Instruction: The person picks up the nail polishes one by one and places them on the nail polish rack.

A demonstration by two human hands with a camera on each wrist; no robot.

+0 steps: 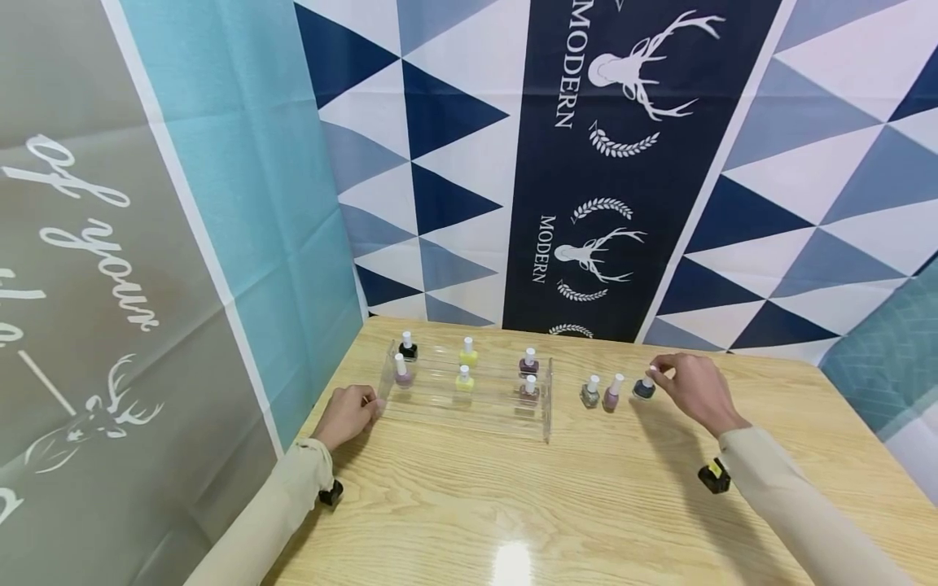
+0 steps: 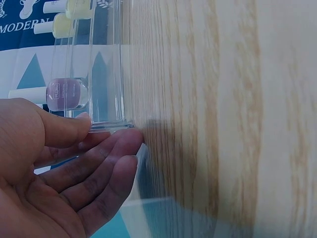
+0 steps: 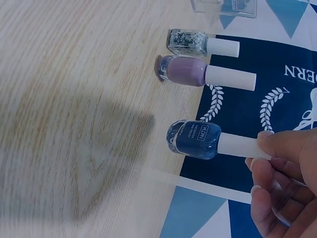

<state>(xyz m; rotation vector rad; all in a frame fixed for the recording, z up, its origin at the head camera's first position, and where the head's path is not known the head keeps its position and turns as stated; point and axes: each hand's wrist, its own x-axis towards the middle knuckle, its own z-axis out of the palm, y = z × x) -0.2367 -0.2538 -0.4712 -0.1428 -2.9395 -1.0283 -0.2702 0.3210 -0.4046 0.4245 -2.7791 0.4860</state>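
Observation:
In the head view my left hand [image 1: 348,415] is at the left end of a clear stepped display rack [image 1: 469,415]. The left wrist view shows its thumb and fingers [image 2: 111,168] pinching the rack's end panel [image 2: 111,126]. A mauve nail polish bottle [image 2: 64,94] stands on the rack close to the thumb. With thumb and fingertips, my right hand [image 1: 696,391] pinches the white cap [image 3: 240,146] of a dark blue nail polish bottle [image 3: 198,139]. Beside that bottle stand a purple nail polish bottle [image 3: 185,71] and a speckled glitter one [image 3: 188,42], both upright with white caps.
On the rack, black [image 1: 408,352], yellow [image 1: 465,382] and dark purple [image 1: 528,366] nail polish bottles stand in two rows. A patterned cloth backdrop [image 1: 454,163] rises behind the wooden table [image 1: 454,505]. A grey and teal cloth [image 1: 242,163] hangs at the left.

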